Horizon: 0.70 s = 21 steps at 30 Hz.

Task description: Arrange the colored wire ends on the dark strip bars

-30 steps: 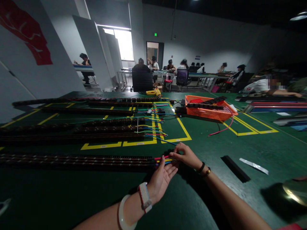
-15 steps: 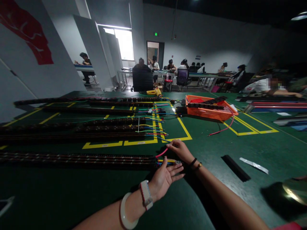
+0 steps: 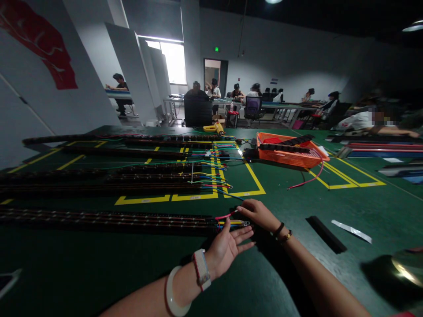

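Note:
Along the near part of the table runs a long dark sleeved cable bundle [image 3: 115, 221], with coloured wires coming out of its right end. My right hand [image 3: 262, 215] pinches the free end of a red wire [image 3: 224, 217] from this bundle, its fingertips hiding the tip. Below it, my left hand [image 3: 224, 248] is palm up with fingers spread. Its thumb is beside a yellow wire [image 3: 235, 223], which lies with blue ones above the fingers. A metal lug [image 3: 245, 223] shows at the wire ends; whether the left hand touches them I cannot tell.
More dark cable bundles [image 3: 99, 188] lie parallel farther back, near yellow tape outlines [image 3: 142, 201]. An orange basket [image 3: 284, 157] holds dark strips. A yellow heat gun [image 3: 216, 128] sits at the back. At right lie a black strip [image 3: 325, 234] and a silvery strip [image 3: 352, 231]. Several people sit beyond.
My right hand has moved slightly right and down with the red wire, which now lies flatter and straighter. My left hand has stayed almost still.

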Each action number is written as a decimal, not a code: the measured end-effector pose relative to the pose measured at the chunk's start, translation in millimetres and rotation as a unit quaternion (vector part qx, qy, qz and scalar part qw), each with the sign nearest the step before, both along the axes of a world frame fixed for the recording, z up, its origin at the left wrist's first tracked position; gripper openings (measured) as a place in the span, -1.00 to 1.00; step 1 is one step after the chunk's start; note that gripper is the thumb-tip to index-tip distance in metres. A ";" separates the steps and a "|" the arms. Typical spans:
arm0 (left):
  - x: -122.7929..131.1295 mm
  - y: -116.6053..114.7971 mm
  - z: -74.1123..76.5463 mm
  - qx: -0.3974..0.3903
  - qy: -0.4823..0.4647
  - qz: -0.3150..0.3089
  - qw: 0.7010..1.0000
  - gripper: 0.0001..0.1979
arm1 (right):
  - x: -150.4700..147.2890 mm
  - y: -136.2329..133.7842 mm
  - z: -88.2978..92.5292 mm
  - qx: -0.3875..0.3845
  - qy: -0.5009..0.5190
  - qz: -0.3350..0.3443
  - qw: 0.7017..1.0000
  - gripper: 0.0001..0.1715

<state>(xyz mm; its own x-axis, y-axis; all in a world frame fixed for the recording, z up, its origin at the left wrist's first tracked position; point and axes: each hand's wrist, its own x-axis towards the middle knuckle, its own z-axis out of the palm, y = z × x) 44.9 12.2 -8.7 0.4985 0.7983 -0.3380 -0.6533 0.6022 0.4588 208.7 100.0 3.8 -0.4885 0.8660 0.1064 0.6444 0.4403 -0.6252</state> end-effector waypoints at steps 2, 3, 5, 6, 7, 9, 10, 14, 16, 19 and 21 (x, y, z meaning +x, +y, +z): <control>-0.2 0.1 -0.5 0.007 -0.002 -0.004 1.000 -0.40 | 6.9 1.1 1.2 -0.069 0.008 0.029 0.997 -0.38; -0.2 0.2 -0.9 0.009 0.000 -0.004 1.000 -0.40 | 9.9 1.7 1.2 -0.106 0.013 0.052 0.993 -0.38; -0.1 0.3 -1.9 0.006 0.004 -0.005 1.000 -0.40 | 14.3 2.3 1.1 -0.165 0.023 0.095 0.981 -0.40; 0.1 0.3 -2.4 0.003 0.006 -0.004 1.000 -0.41 | 15.5 2.3 1.2 -0.180 0.025 0.110 0.977 -0.41; 0.2 0.3 -2.8 0.000 0.008 -0.002 1.000 -0.42 | 16.0 2.0 1.6 -0.185 0.026 0.121 0.975 -0.43; 0.6 0.3 -3.5 0.000 0.011 0.001 1.000 -0.43 | 15.9 1.0 3.3 -0.179 0.025 0.133 0.975 -0.45; 0.7 0.3 -3.8 0.000 0.014 0.005 1.000 -0.43 | 15.5 0.5 4.5 -0.174 0.024 0.140 0.974 -0.47; 1.3 1.0 -4.3 -0.002 0.023 0.008 1.000 -0.45 | 14.8 -0.7 7.7 -0.159 0.016 0.145 0.976 -0.49; 1.7 1.0 -4.4 -0.006 0.028 0.007 1.000 -0.46 | 14.7 -0.3 6.8 -0.150 0.018 0.128 0.980 -0.49; 2.6 0.0 -3.8 -0.007 0.034 0.019 0.999 -0.51 | 12.5 1.2 1.8 -0.121 0.026 0.083 0.989 -0.50; 3.1 -1.3 -3.1 -0.004 0.036 0.030 0.999 -0.55 | 8.9 1.8 -2.8 -0.090 0.020 0.051 0.994 -0.49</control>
<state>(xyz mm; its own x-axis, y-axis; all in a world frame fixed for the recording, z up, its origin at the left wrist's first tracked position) 48.0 10.9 -11.8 0.4248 0.8231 -0.3770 -0.6534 0.5670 0.5016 217.6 101.8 1.1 -0.5739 0.8185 -0.0244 0.5742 0.3811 -0.7246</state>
